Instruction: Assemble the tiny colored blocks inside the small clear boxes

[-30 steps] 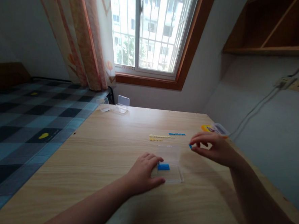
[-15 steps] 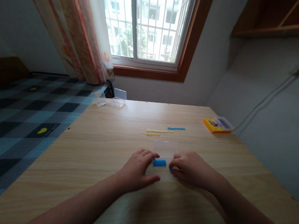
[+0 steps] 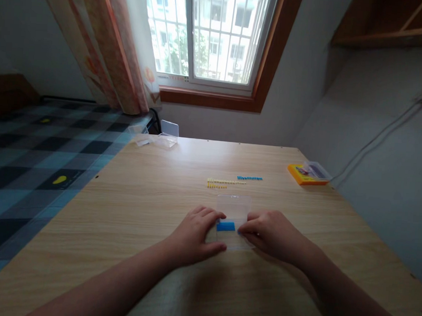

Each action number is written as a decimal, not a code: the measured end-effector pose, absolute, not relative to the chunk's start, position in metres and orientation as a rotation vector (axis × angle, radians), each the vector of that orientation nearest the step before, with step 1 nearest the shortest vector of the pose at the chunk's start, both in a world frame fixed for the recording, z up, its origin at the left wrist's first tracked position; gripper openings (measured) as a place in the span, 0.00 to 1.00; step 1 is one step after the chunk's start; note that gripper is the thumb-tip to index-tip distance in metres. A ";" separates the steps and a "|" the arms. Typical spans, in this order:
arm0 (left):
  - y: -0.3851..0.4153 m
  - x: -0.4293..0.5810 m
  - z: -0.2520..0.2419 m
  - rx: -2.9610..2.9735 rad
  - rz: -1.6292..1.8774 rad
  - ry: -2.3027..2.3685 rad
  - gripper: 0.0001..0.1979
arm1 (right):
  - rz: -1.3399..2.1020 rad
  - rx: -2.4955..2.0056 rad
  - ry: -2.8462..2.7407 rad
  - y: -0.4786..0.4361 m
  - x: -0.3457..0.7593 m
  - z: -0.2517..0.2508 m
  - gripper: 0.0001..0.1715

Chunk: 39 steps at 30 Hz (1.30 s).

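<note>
A clear plastic box (image 3: 234, 203) with its lid raised lies on the table in front of me. Inside it, towards the left, sits a flat blue block of what look like thin sticks (image 3: 226, 226). My left hand (image 3: 196, 236) is around the box's left side, index finger at the back and thumb at the front. On the other side, my right hand (image 3: 267, 232) pinches a small blue piece (image 3: 240, 232) over the box's right part. Most of that piece is hidden by the fingers, so its shape cannot be made out.
Beyond the box lie a row of small blue pieces (image 3: 250, 178) and rows of small yellow pieces (image 3: 217, 184). An orange-and-clear case (image 3: 307, 174) rests at the table's right edge. Open clear boxes (image 3: 167, 138) stand at the far left corner. A bed (image 3: 53, 158) adjoins on the left.
My right fingers have closed more tightly, and less of the small blue piece shows. The left hand keeps its place on the box. The whole view has shifted slightly.
</note>
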<state>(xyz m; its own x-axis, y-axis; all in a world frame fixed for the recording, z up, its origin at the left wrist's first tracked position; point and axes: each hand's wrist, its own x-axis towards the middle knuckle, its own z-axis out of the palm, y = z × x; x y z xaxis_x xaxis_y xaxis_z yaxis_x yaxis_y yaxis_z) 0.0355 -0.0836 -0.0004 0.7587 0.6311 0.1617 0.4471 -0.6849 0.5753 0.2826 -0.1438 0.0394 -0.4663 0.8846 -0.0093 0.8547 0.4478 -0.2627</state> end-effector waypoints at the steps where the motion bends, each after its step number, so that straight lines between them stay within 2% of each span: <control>1: -0.084 0.036 0.000 2.438 0.476 0.815 0.27 | 0.363 -1.538 -2.571 -0.144 0.282 0.039 0.13; 39: -0.085 0.037 -0.001 2.463 0.478 0.833 0.29 | 0.311 -1.601 -2.516 -0.139 0.283 0.030 0.13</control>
<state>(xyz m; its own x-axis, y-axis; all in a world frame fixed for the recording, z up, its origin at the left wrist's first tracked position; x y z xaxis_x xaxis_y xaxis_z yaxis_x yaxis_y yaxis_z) 0.0367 -0.0848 -0.0005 0.7520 0.6379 0.1658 0.4654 -0.6920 0.5518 0.2830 -0.1390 0.0300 -0.4221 0.9065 0.0096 0.8769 0.4110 -0.2495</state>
